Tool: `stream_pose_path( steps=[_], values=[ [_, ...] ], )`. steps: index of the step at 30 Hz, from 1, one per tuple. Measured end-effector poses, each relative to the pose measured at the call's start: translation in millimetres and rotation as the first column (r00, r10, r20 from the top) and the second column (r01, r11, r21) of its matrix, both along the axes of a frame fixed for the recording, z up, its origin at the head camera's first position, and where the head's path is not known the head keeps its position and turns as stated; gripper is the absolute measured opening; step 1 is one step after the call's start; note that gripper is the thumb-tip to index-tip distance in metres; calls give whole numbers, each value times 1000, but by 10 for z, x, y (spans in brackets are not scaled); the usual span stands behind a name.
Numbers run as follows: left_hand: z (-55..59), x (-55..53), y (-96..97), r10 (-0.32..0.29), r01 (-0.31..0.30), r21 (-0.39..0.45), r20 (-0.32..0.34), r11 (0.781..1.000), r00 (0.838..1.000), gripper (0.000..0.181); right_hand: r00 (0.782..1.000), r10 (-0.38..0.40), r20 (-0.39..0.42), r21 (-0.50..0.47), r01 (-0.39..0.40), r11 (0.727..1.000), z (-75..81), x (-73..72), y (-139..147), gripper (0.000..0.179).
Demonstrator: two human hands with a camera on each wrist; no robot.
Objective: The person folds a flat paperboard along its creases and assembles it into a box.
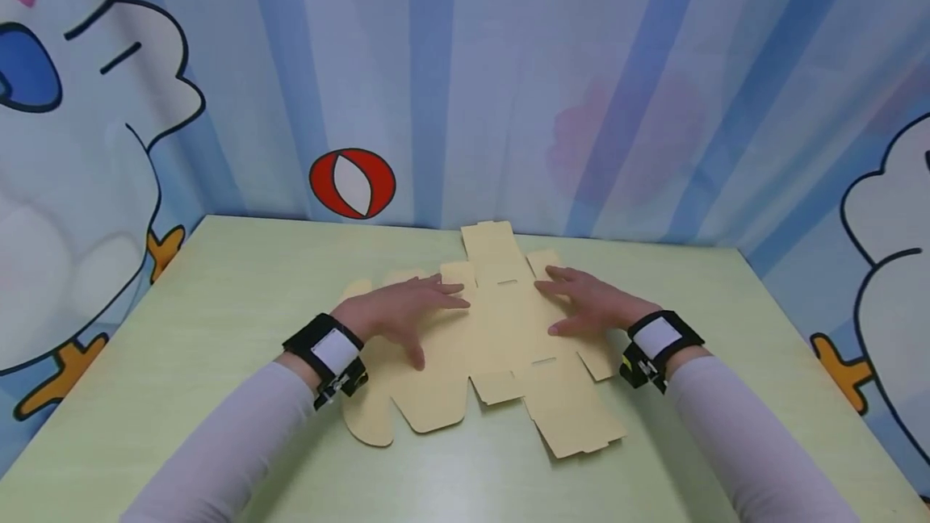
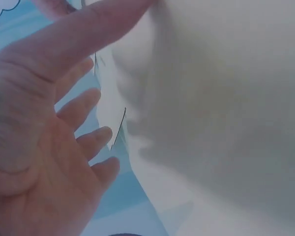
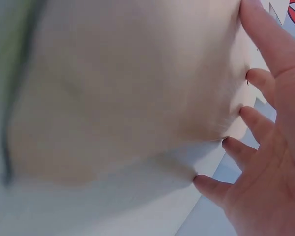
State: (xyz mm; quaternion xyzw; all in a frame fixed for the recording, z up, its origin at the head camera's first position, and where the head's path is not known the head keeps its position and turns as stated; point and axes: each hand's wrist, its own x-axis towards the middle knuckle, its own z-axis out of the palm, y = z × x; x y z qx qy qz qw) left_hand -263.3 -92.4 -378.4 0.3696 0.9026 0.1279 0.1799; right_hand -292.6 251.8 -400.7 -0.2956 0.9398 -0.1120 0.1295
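Observation:
A flat, die-cut sheet of tan cardboard (image 1: pixel 501 329), shaped like an unfolded box with flaps and narrow slots, lies on the table. Over its left part spreads my left hand (image 1: pixel 407 309), fingers fairly straight and pointing right, thumb toward me. In the left wrist view its fingers (image 2: pixel 83 105) cast a shadow on the cardboard (image 2: pixel 211 98). At the sheet's right part is my right hand (image 1: pixel 592 301), fingers spread and pointing left. The right wrist view has its fingertips (image 3: pixel 229 145) right at the surface beside the cardboard's edge (image 3: pixel 128 88). Neither hand grips anything.
The pale green table (image 1: pixel 254 289) ends at a striped blue curtain (image 1: pixel 472 87) behind it. The sheet's top flap (image 1: pixel 490 240) reaches the table's back edge. Cartoon figures are printed on both sides, and a red and white ball (image 1: pixel 352 184) on the curtain.

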Motion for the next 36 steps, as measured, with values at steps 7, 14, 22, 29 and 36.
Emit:
stream_pose_path(
  steps=[7,14,22,29,36],
  values=[
    [-48,31,109,41,-36,-61,78,997,996,83,996,26,-91,-17,-27,999,22,-3,-14,62],
    [-71,117,163,99,-95,-105,39,990,994,82,974,-6,-228,16,10,1000,54,84,-98,50],
    [-39,248,319,112,-122,-178,-67,976,991,83,978,5,-209,17,-1,1000,109,185,-186,45],
    [-90,361,463,69,-138,-264,-252,955,965,86,977,-26,-210,28,33,999,116,280,-312,44],
    [-132,400,566,103,-207,-289,-338,935,936,90,979,-27,-204,28,34,999,118,310,-420,45]
  ],
)
